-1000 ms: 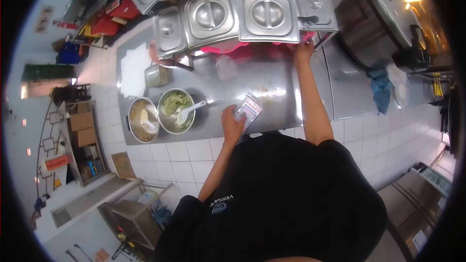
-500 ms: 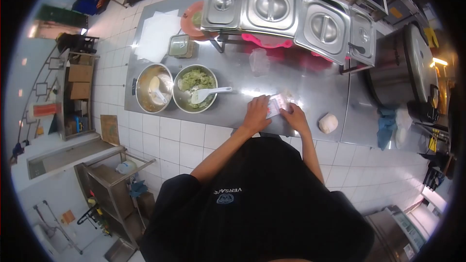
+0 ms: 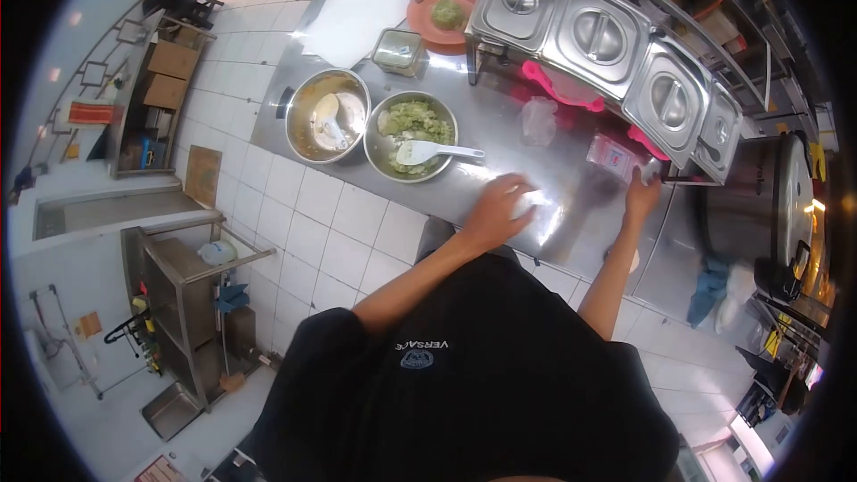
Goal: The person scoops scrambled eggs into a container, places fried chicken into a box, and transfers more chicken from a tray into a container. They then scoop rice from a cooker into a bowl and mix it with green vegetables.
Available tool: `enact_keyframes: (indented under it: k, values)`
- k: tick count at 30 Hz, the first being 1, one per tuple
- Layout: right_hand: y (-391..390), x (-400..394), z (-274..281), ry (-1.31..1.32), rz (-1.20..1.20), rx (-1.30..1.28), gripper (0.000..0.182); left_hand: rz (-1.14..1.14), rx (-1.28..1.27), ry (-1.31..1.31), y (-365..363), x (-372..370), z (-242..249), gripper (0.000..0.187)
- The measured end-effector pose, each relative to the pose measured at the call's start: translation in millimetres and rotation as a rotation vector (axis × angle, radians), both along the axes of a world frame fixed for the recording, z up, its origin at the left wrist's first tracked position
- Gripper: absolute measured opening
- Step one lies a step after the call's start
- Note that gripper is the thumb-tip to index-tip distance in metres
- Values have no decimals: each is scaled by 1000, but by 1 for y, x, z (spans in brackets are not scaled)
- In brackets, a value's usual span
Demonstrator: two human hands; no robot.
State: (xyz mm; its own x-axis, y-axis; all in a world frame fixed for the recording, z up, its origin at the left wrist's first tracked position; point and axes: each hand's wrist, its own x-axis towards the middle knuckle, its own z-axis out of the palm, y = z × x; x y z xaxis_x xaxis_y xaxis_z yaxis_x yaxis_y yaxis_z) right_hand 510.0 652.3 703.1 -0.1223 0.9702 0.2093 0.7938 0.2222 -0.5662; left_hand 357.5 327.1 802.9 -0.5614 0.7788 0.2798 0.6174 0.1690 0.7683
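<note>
My left hand point(image 3: 496, 214) is over the steel table near its front edge, fingers curled round a small whitish thing that glare and blur make hard to tell. Further right, my right hand point(image 3: 643, 189) has its fingers apart at the near corner of a pink and white packet point(image 3: 611, 157). A pale dough ball point(image 3: 635, 261) shows partly from behind my right forearm. To the left of my hands sits a steel bowl of green mash point(image 3: 418, 116), with a white paddle point(image 3: 428, 153) in it. Beside it, another bowl point(image 3: 328, 153) holds a pale paddle.
Lidded steel pans point(image 3: 600, 36) stand on a rack at the back right, above a pink container point(image 3: 562, 87). A clear bag point(image 3: 538, 120), a square tub point(image 3: 397, 51), white sheets point(image 3: 350, 20) and an orange plate point(image 3: 428, 13) with a green ball lie on the table. A large pot point(image 3: 754, 196) stands right.
My hands have moved apart. The packet, earlier between them, now lies further back to the right by my right hand. The view has turned, and the green ball on the plate shows more fully.
</note>
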Motion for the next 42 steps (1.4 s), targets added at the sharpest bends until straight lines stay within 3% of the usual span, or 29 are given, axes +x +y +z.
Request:
enact_keyframes:
  k: [1, 3, 5, 6, 8, 11, 14, 15, 17, 20, 21, 25, 28, 32, 33, 36, 39, 42]
  values:
    - [-19, -17, 19, 65, 72, -25, 57, 91, 4, -3, -27, -5, -8, 35]
    - [-87, -62, 73, 198, 364, -217, 39, 461, -87, -335, -85, -12, -30, 31]
    - [-155, -113, 110, 298, 674, -459, 27, 802, -53, -598, -134, -33, -63, 40]
    - [-189, -137, 122, 255, 858, -446, 27, 851, 50, -758, -144, -49, -58, 41]
    - [-248, -182, 145, -141, 1116, -155, 28, 932, 254, -1090, -153, -84, -46, 44]
    - [-291, -219, 108, -550, 1277, -28, 35, 539, 228, -1359, -166, -132, -86, 52]
    - [-298, -232, 95, -691, 1274, -93, 39, 412, 13, -1389, -166, -154, -54, 46]
    - [-300, -227, 98, -648, 1260, -151, 38, 331, -74, -1512, -173, -164, -66, 47]
    - [-298, -222, 109, -543, 1212, -255, 38, 176, -150, -1442, -181, -173, -77, 51]
    - [-314, -244, 160, -568, 891, -379, 37, 121, -102, -1396, -173, -184, -77, 62]
    - [-317, -250, 155, -466, 892, -305, 35, 108, -49, -1403, -170, -185, -70, 64]
    - [-338, -269, 106, -626, 893, -341, 40, 67, 53, -1532, -161, -185, -67, 67]
    - [-359, -266, 94, -722, 892, -457, 38, -24, -98, -1460, -163, -200, -60, 68]
    - [-335, -265, 58, -670, 1058, -377, 32, 33, -9, -1490, -167, -200, -55, 66]
    - [-321, -258, 40, -558, 1042, -368, 29, 23, -8, -1487, -167, -198, -58, 66]
    - [-279, -283, 101, -507, 839, -954, 31, -14, -7, -1444, -160, -196, -73, 69]
    - [-283, -263, 117, -537, 984, -803, 33, -12, 36, -1420, -156, -197, -77, 69]
    - [-357, -267, 95, -499, 868, -613, 27, -53, -13, -1411, -164, -196, -78, 68]
